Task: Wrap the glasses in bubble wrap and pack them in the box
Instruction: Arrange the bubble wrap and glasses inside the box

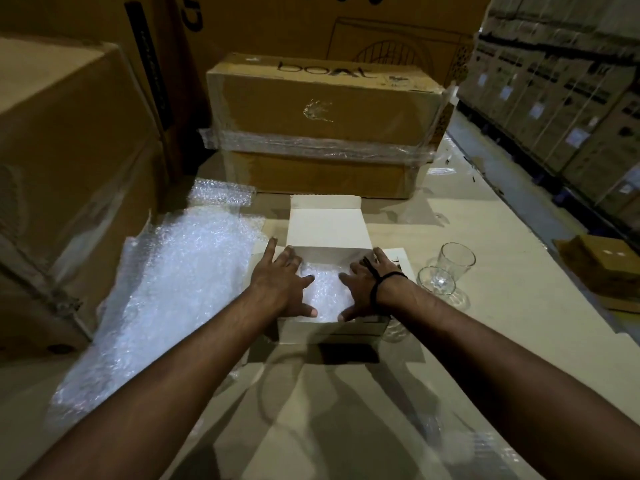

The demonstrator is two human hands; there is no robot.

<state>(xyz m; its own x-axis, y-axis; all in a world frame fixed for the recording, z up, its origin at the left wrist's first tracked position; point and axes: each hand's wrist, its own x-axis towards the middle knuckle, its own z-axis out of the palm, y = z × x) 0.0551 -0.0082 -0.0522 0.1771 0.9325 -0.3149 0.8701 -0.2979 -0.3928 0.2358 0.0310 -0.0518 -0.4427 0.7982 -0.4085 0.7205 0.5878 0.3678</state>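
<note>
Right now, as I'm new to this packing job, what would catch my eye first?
The left hand and right hand press spread fingers onto bubble wrap inside the open white box at centre. Two bare glasses stand to its right, and a large bubble wrap sheet lies to its left.

Box (332, 329) at my hands: white, back wall grey in shadow. Wrap (323, 292) between left hand (280, 282) and right hand (363, 289): translucent white, fine bubble dots. Sheet (180, 265) left of the left hand: same. Band (375, 285) on my right wrist: black. Glasses (455, 259) right of the right hand: clear, colourless. Carton (322, 109) beyond my fingertips: brown, black lettering, glossy clear tape (311, 147). Surface (485, 341): pale beige.
</note>
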